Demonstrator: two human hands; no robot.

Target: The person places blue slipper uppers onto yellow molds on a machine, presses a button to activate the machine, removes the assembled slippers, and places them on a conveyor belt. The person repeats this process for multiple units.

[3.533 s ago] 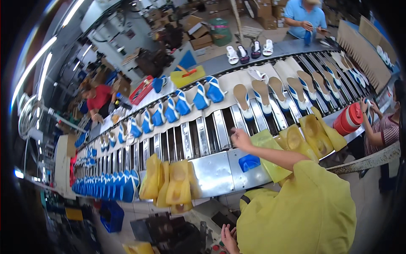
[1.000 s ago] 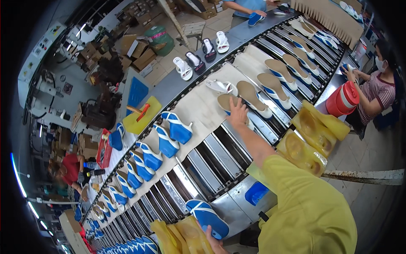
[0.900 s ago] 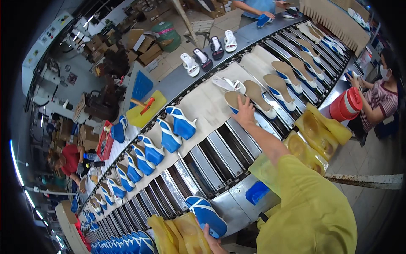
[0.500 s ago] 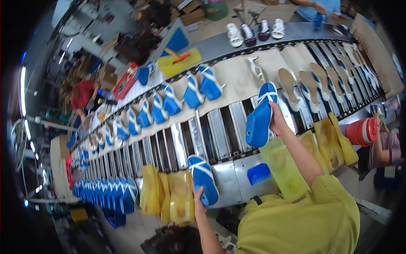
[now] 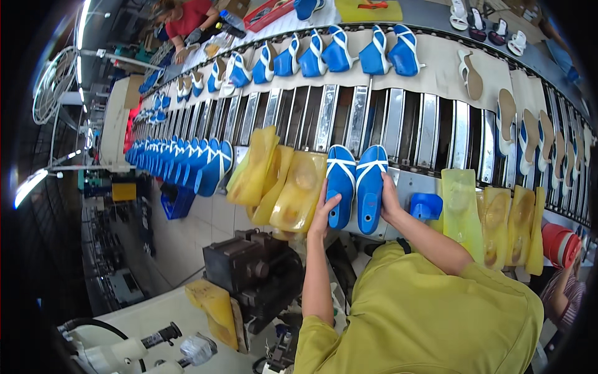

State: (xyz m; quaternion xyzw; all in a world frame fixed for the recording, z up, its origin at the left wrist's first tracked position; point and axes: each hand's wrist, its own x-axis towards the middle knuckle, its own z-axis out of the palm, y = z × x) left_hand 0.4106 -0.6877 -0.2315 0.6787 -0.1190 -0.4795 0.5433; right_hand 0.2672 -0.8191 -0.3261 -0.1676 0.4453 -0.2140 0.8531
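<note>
1. My left hand [image 5: 321,215] is closed round the outer edge of the first blue sandal [image 5: 341,181], its thumb laid over the top; I can't see the fingers underneath.
2. My right hand [image 5: 391,199] grips the second blue sandal [image 5: 372,187] by its right side. How far those fingers curl beneath it, I cannot tell.
3. I have the two sandals side by side, close together, rounded ends pointing away from the body. White straps cross on each, and the second shows a round hole towards its near end. In my view they overlap the near metal ledge [image 5: 406,184] of a slatted conveyor [image 5: 392,118].
4. Just left of the left hand I see yellow moulds [image 5: 299,190] at the ledge. Right of the other hand sits a small blue tray [image 5: 426,206], with more translucent moulds [image 5: 496,224] beyond it.
5. Across the slats, a cream cloth [image 5: 430,84] bears a row of blue-and-white wedge shoes [image 5: 337,50]. Tan-topped shoes [image 5: 529,134] lie at the right; blue shoes [image 5: 212,168] stand packed in a line at the left.
6. Below the left-hand moulds is a dark machine [image 5: 252,268]. A co-worker in a red top [image 5: 189,19] is at upper left.
</note>
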